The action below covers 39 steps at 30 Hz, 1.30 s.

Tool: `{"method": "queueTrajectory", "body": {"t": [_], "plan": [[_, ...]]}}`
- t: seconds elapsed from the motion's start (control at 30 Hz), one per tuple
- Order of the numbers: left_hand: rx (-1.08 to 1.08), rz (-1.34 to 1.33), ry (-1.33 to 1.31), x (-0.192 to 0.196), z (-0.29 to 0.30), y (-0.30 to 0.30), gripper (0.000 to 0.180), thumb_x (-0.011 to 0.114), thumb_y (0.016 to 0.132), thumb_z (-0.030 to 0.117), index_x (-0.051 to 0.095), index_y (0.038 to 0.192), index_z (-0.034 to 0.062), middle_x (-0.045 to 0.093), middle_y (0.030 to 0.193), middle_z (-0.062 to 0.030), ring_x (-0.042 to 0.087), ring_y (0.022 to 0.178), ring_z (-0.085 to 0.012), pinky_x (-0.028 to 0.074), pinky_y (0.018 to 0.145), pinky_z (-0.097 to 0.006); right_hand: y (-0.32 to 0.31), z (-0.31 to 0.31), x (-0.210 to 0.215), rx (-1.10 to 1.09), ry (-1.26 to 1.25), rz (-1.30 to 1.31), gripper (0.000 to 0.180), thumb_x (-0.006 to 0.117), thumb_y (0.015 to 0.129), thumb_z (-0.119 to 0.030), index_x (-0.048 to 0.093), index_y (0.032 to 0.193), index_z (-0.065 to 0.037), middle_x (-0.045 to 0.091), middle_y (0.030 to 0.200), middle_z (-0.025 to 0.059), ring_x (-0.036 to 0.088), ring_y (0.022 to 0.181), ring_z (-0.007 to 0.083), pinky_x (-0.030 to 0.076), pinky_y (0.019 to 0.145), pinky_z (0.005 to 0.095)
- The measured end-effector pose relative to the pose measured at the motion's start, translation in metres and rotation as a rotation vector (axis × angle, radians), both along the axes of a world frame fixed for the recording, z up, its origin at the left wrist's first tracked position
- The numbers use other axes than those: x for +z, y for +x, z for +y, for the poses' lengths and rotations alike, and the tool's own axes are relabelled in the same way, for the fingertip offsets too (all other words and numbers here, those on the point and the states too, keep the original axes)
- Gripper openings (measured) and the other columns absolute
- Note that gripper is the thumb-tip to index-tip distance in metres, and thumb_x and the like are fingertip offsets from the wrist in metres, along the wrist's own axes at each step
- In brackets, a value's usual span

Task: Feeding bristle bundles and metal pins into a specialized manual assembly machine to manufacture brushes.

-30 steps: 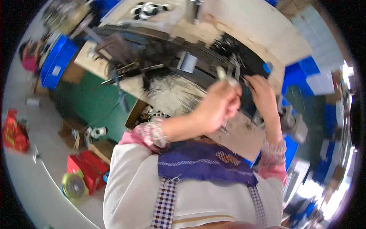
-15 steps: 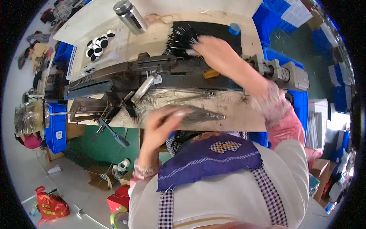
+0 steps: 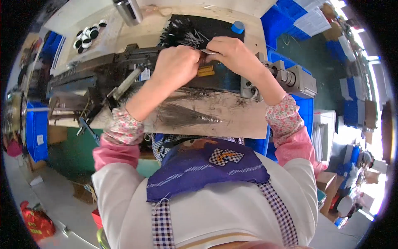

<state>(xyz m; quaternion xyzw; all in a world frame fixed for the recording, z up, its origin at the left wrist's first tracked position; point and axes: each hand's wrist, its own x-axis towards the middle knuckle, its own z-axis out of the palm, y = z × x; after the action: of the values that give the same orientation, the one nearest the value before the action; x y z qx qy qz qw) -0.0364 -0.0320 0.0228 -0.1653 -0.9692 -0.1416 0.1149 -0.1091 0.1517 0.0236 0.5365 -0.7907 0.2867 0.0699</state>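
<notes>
Over the long dark metal machine [image 3: 103, 68] my two hands meet, knuckles nearly touching. My left hand [image 3: 177, 63] is closed; whatever is in its fingers is hidden, though something dark shows at its fingertips. Thumb and fingers of my right hand [image 3: 233, 53] pinch a small thin metallic piece [image 3: 208, 52] that points toward the left hand. Just behind them, several small metal pins [image 3: 192, 38] and dark bristly pieces lie on a black mat [image 3: 217, 30]. Below, a fan of dark wire bristles [image 3: 182, 115] with a coiled metal end rests on the wooden bench [image 3: 244, 120].
A yellow block [image 3: 205, 71] sits on the machine below my hands. A steel flask [image 3: 128, 11], white-and-black caps [image 3: 87, 36] and a blue cap [image 3: 237, 27] stand toward the back. Grey machine parts [image 3: 296, 79] project at the right, above a blue crate [image 3: 306, 110].
My left hand has risen from the bristle fan to the machine, closing. My right hand has drawn back from the pins with a thin metallic piece. The whole view has shifted slightly.
</notes>
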Motion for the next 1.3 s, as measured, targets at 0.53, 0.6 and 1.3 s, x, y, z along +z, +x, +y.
{"method": "queueTrajectory", "body": {"t": [0.53, 0.6, 1.3], "plan": [[0.117, -0.792, 2.46, -0.066, -0.022, 0.095, 0.044, 0.039, 0.1, 0.04, 0.056, 0.084, 0.0022, 0.043, 0.053, -0.0025, 0.038, 0.04, -0.0091, 0.031, 0.038, -0.022, -0.004, -0.064, -0.021, 0.019, -0.188, -0.076, 0.018, 0.07, 0.076, -0.014, 0.065, 0.087, 0.0, 0.065, 0.081, 0.0127, 0.063, 0.076, 0.0308, 0.051, 0.07, 0.0349], [-0.106, -0.866, 2.705, -0.044, -0.049, 0.082, 0.045, 0.039, 0.099, 0.042, 0.055, 0.082, 0.0025, 0.041, 0.053, -0.0017, 0.037, 0.039, -0.0091, 0.029, 0.036, -0.023, -0.001, -0.061, -0.017, 0.002, -0.143, -0.046, 0.017, 0.07, 0.076, -0.012, 0.065, 0.087, 0.0, 0.065, 0.081, 0.0128, 0.063, 0.076, 0.0306, 0.051, 0.071, 0.0356], [0.93, -0.154, 1.681, -0.086, -0.151, 0.148, 0.046, 0.053, 0.094, 0.044, 0.063, 0.091, -0.0009, 0.051, 0.055, -0.0007, 0.035, 0.039, -0.006, 0.023, 0.037, -0.023, 0.049, -0.016, -0.073, -0.471, 0.323, 0.089, 0.025, 0.052, 0.083, -0.006, 0.05, 0.108, -0.007, 0.056, 0.104, 0.0114, 0.064, 0.083, 0.0334, 0.054, 0.064, 0.0425]]}}
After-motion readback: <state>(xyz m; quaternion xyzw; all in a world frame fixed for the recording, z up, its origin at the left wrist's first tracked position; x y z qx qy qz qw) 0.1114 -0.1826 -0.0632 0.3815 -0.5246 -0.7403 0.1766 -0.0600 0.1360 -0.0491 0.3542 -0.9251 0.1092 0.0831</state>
